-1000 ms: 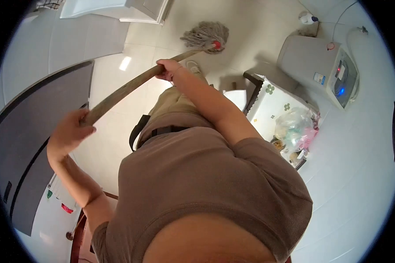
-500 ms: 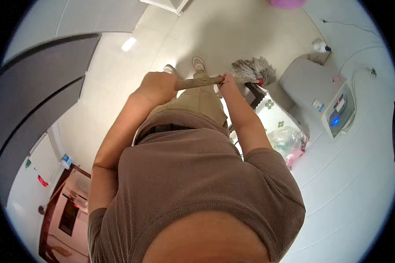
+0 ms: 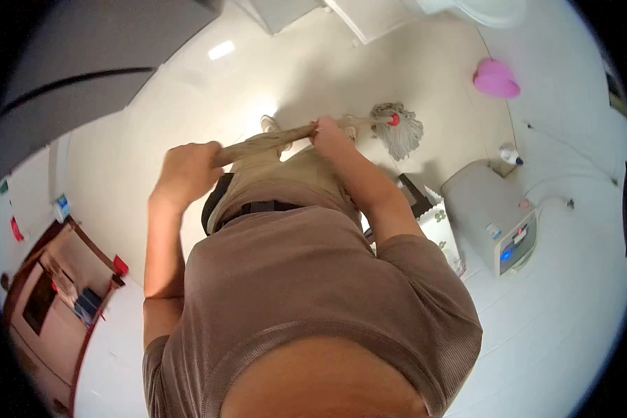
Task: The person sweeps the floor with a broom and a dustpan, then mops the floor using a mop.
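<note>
A string mop with a wooden handle (image 3: 268, 144) slants across in front of my legs. My left hand (image 3: 188, 171) is closed around the handle near its upper end. Farther down, my right hand (image 3: 331, 136) grips the same handle with curled fingers. Beyond that hand the lower shaft looks blurred and runs to a red collar. The mop's grey string head (image 3: 400, 132) lies spread on the pale tiled floor (image 3: 202, 97), ahead and to the right of my feet.
A grey appliance with a lit blue panel (image 3: 491, 216) stands at the right, beside a flower-patterned cloth (image 3: 439, 226). A white bottle (image 3: 511, 155), cables and a pink object (image 3: 496, 78) are near the right wall. Dark grey cabinets (image 3: 83, 76) stand at the left; a reddish wooden cabinet (image 3: 56, 292) is lower left.
Both hands and the mop handle have shifted left in view, my left hand the most. The mop head has fanned out differently. The view has turned, bringing the pink object further in.
</note>
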Demonstrator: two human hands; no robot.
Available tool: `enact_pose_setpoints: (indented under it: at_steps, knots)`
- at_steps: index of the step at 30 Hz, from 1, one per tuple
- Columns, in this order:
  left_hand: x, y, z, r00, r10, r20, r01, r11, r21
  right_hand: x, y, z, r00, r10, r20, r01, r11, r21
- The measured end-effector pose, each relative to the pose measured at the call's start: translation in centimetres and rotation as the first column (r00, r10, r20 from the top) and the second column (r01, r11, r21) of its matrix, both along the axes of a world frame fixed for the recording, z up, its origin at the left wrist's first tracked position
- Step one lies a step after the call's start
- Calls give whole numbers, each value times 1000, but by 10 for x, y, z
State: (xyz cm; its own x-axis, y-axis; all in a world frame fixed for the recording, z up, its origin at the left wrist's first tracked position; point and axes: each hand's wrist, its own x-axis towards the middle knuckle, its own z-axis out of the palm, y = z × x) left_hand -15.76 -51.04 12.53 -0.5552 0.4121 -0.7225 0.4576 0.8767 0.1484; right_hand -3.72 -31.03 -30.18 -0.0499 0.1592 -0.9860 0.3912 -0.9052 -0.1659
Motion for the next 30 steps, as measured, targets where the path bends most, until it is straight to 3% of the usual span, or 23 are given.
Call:
enact_pose_setpoints:
  at_steps: [4,8,10,12,15,18,20,21,22,23,24,25,26,27,28,30]
  knots:
    - [0,-94,30,965,236,-117,-235,972,24,-80,-121,26,992,102,77,-97,993,-66]
    - [24,-147,48,883,438,-169,-435,899,55,-132,-182,85,986,152,74,-149,988,-49]
    - [33,-160,49,815,557,-160,-567,824,-15,-145,-202,97,983,168,76,-166,985,-39]
    - [47,-171,36,754,637,-159,-642,767,29,-156,-213,97,983,163,84,-158,985,-64]
    - [61,-173,17,696,711,-96,-711,702,38,-161,-210,90,931,360,-55,-363,927,-95]
    - [81,-176,14,617,783,-78,-781,622,56,-155,-214,83,848,530,1,-529,845,-78]
    - [88,-183,26,579,810,-94,-811,584,38,-145,-234,83,816,563,131,-562,826,-46]
    - [94,-191,32,536,839,-91,-840,541,36,-114,-241,39,447,890,-89,-849,454,272]
    - [102,-196,39,485,870,-87,-872,489,33,-78,-247,-9,-93,987,-128,-790,5,613]
    - [106,-197,49,442,893,-80,-897,442,-22,-66,-258,-18,-84,961,-262,-853,66,518]
    - [110,-195,63,342,935,-88,-940,342,-19,-42,-279,-44,-126,955,-270,-753,85,652]
    - [120,-196,71,295,950,-104,-955,294,-23,-37,-292,-48,-230,917,-327,-788,22,615]
    - [131,-199,79,248,961,-122,-969,247,-27,-52,-309,4,-12,967,-255,-951,67,301]
    - [141,-194,86,166,975,-146,-986,159,-55,-72,-325,69,318,948,-32,-947,315,-68]
    - [150,-190,93,83,982,-168,-994,70,-83,-93,-341,137,523,803,286,-778,586,-226]
    - [169,-178,100,42,977,-211,-996,23,-90,-66,-361,79,243,960,137,-900,276,-337]
